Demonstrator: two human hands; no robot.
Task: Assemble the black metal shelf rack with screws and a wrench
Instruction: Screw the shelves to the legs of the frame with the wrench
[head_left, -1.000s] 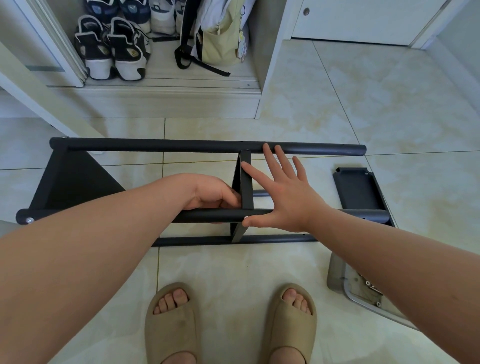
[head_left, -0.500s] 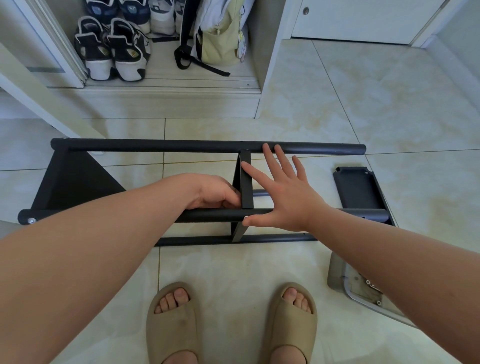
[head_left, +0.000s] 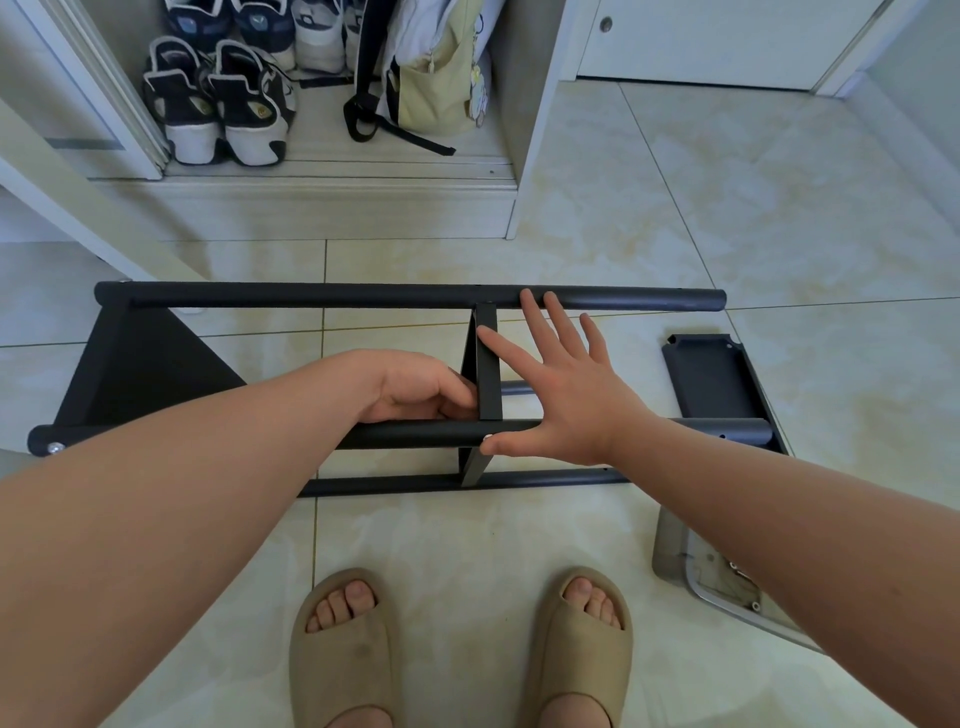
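The black metal rack (head_left: 322, 296) lies on its side on the tiled floor, its long tubes running left to right. A black end panel (head_left: 130, 374) is fixed at its left, and a flat middle bracket (head_left: 487, 364) crosses between the tubes. My left hand (head_left: 415, 387) sits just left of that bracket, fingers curled against it behind the near tube (head_left: 415, 434). My right hand (head_left: 561, 395) is spread flat with straight fingers against the bracket's right side, thumb on the near tube beside a small screw head. A loose black end panel (head_left: 711, 374) lies at the right.
A shallow grey tray (head_left: 670, 551) with small hardware sits on the floor at the right, partly under my right arm. My feet in beige slippers (head_left: 343, 649) stand just in front of the rack. Beyond it is a low cabinet with sneakers (head_left: 218, 104) and a bag (head_left: 431, 78).
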